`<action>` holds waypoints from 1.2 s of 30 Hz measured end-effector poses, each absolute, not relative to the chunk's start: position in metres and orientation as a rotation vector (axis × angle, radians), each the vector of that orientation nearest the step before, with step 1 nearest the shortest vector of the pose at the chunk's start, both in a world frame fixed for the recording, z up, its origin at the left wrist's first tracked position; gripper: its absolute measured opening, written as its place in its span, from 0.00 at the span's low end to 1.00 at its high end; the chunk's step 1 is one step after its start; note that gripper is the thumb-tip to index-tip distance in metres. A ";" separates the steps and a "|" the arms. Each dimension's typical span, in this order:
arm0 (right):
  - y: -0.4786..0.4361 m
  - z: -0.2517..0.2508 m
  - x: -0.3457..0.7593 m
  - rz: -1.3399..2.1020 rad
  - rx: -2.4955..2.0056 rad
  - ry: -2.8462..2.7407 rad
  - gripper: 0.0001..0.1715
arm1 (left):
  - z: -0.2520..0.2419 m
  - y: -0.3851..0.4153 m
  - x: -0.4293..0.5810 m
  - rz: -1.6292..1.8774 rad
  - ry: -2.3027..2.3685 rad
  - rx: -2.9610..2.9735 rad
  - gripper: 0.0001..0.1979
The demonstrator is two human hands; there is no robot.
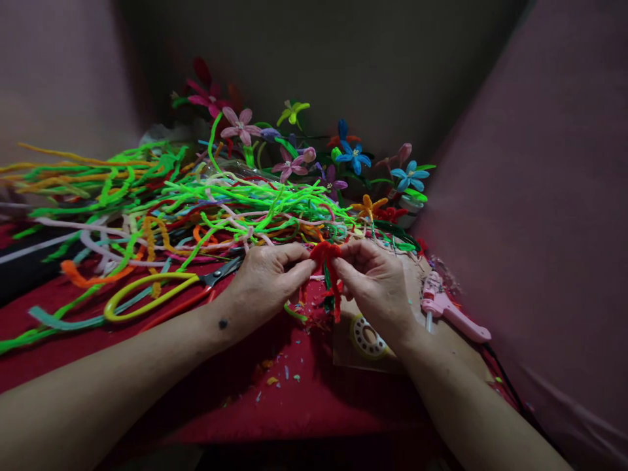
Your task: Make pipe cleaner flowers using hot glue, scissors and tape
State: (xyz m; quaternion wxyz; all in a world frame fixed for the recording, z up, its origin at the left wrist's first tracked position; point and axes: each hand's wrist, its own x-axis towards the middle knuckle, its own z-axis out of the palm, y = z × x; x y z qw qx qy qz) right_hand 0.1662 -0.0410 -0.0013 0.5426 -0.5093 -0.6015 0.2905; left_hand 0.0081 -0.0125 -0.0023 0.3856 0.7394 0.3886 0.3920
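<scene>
Between my hands, above the red cloth, is a red fuzzy pipe cleaner piece (326, 252), bent at the top with ends hanging down. My left hand (275, 271) pinches its left side between thumb and fingers. On its right side, the thumb and fingers of my right hand (366, 268) are closed on it too. Something dark green shows just behind the red piece. Scissors with yellow and red handles (147, 288) lie left of my left hand, their blades partly behind it.
Many loose pipe cleaners (255, 203) are heaped behind and left. Fuzzy flowers (240, 126) stand at the back. A pink glue gun (454, 311) rests at the right, near cardboard (343, 350) and a round white-and-yellow item (367, 336). Scraps dot the red cloth (304, 405).
</scene>
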 end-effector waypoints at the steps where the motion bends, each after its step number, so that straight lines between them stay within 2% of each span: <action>1: -0.041 -0.002 0.166 0.680 -1.211 -1.428 0.05 | -0.002 -0.013 0.008 0.999 0.988 1.895 0.12; 36: -0.040 -0.005 0.161 0.735 -1.214 -1.352 0.05 | -0.009 -0.012 0.013 1.047 0.992 1.927 0.12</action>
